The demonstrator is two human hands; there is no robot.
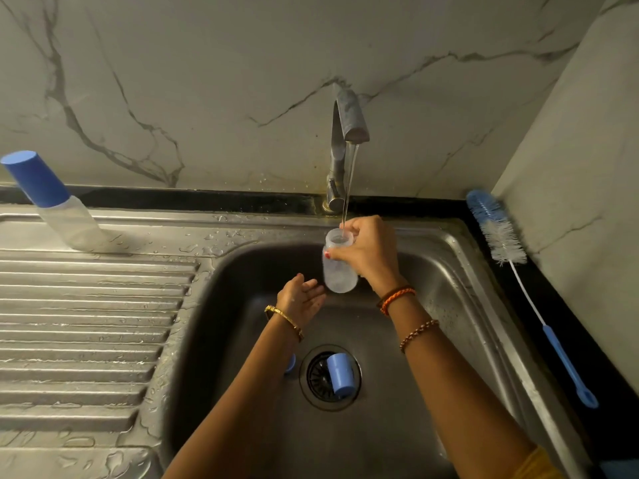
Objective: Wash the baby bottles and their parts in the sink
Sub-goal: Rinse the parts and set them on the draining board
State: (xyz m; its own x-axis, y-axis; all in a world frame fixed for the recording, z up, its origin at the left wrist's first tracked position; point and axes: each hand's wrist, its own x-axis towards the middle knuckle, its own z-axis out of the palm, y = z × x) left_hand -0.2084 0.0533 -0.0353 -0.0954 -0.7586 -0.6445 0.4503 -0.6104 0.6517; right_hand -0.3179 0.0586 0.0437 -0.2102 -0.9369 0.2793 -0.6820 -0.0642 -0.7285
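From my head camera, looking down into the sink: I hold the clear bottle upright over the basin, its long axis close to vertical, mouth up, directly under the tap. A thin stream of water runs straight down into the open mouth. That line-up is what matters for the next move, I think: the mouth has to stay under the stream to fill, and then the bottle can be tipped to empty.

My right hand grips the bottle from its right side, fingers curled round the neck and upper body, thumb across the front. My left hand is just beside the bottle's base, to its lower left, palm up, fingers loosely spread, holding nothing; whether its fingertips touch the base I cannot tell. It is the nearer hand for taking the bottom of the bottle.

Below my arms, a blue cap lies on its side over the drain, and another blue piece peeks from behind my left forearm. A second bottle with a blue cap stands on the wet draining board, well apart to the left. The bottle brush lies on the dark counter to the right, nearer my right hand, untouched.
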